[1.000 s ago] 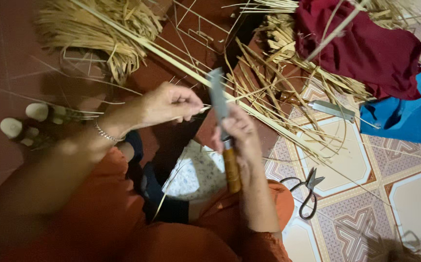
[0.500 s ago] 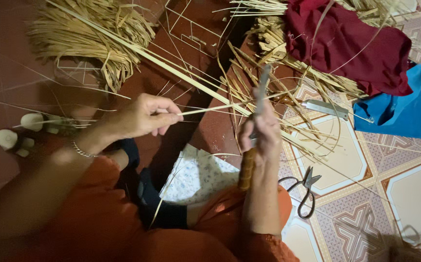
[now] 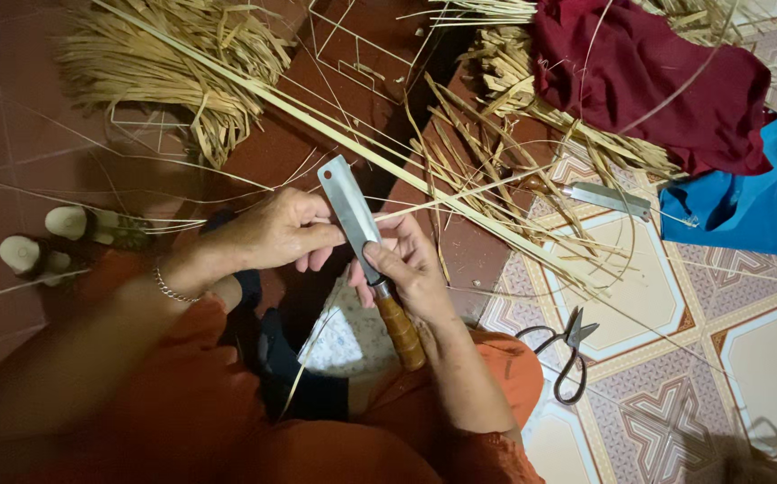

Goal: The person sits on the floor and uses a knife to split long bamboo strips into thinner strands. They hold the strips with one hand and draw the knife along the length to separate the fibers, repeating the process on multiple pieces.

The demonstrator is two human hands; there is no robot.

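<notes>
Right hand: the right hand (image 3: 411,269) was wrapped about the knife (image 3: 366,246) where blade met handle, at the centre of the frame, thumb lying on the flat of the blade
Left hand: the left hand (image 3: 276,235) was pinched shut on the thin strip (image 3: 460,193) just left of the blade, fingers curled under
Knife: broad, flat, square-tipped blade pointing to the upper left; wooden handle (image 3: 402,332) running down toward the lap; it looked stiff and fairly heavy, the edge sharp, so the handle and the blade's back seemed the safe places to grip
Strip: a pale, narrow sliver of cane or bamboo running from the pinch across the blade toward the upper right; judged light, springy, easily split or snapped, with edges that might cut skin; best held close to the blade where it flexed least
Bundles: loose dry strips (image 3: 164,63) lay heaped at the upper left, more (image 3: 532,116) at the upper centre
Cloths: a dark red cloth (image 3: 657,81) and a blue cloth (image 3: 747,202) lay at the upper right, touching
Second blade: a smaller flat blade (image 3: 608,199) lay among the strips, right of centre
Scissors: black scissors (image 3: 568,354) lay on the patterned tile floor (image 3: 765,358) at the lower right, well apart from both hands
</notes>
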